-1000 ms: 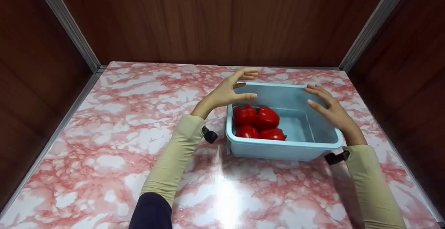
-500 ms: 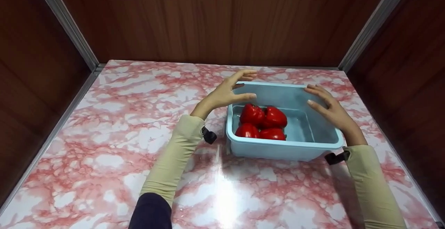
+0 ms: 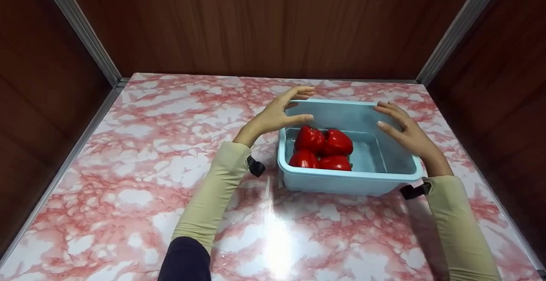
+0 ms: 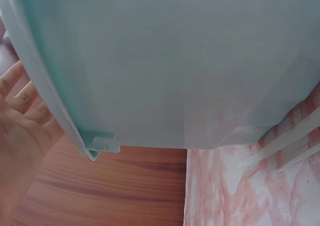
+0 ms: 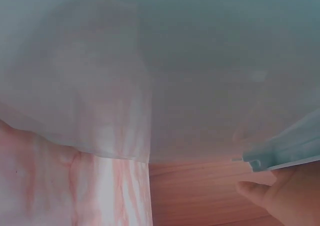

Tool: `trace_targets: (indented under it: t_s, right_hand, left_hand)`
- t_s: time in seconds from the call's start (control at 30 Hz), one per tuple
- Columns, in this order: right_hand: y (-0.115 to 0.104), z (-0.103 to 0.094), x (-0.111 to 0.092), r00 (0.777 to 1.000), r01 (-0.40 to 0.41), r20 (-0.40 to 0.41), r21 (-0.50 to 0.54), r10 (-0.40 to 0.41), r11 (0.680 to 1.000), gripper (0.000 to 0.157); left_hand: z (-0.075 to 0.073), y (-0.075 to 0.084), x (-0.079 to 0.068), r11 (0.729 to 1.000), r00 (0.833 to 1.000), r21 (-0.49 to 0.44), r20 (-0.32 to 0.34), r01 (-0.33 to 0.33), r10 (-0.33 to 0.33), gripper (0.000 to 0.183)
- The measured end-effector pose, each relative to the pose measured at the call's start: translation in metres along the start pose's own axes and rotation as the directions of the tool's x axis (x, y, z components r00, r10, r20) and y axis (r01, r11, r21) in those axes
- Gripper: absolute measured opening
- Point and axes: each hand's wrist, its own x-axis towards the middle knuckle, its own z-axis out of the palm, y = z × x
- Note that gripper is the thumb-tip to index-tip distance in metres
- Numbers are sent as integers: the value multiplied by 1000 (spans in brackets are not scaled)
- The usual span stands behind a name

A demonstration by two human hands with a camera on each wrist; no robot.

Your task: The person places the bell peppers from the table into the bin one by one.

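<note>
A light-blue plastic tub [image 3: 349, 182] stands on the table, right of the middle in the head view. Several red bell peppers [image 3: 338, 143] lie bunched in its left half. Over the left rim is my left hand [image 3: 275, 114], its fingers spread apart from the thumb and nothing between them. My right hand [image 3: 407, 134] is at the right rim in a similar pose, also holding nothing. Each wrist view is mostly filled by the tub's outer wall [image 4: 175, 66], with part of the left hand [image 4: 22, 128] or right hand [image 5: 295, 196] beside the rim.
The table has a red-and-white marbled top [image 3: 140, 144]. A dark wooden panel [image 3: 273, 25] rises behind it, with more panels at both sides and metal posts [image 3: 81, 29] in the corners. Bright light reflects near the front middle.
The two rear peppers have shifted to the right inside the tub, away from its left wall. Both hands and the tub have stayed nearly in place.
</note>
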Motion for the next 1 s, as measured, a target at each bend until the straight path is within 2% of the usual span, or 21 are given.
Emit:
trace_targets:
  t_s: [0.23,0.5,0.63,0.73,1.0]
  right_hand:
    - [-15,0,-2,1000,-22,13,-56,23,998,47]
    - [-16,-2,-2,1000,-11,27,-72,13,997,44]
    - [-16,-4,-2,999,1,33,-81,1,997,47]
    - [-11,-5,0,999,7,35,-76,-4,997,49]
    - [21,-6,7,999,39,33,-84,-37,996,50]
  left_hand:
    - [1,2,0,1000,1000,22,6,21,-21,64]
    - [-3,30,-7,998,998,28,34,50,-51,62]
    - [-3,34,-7,998,998,37,43,45,-47,63]
    - [-2,33,-7,998,998,36,43,49,-50,63]
    - [-2,34,-9,996,996,73,60,55,-60,66]
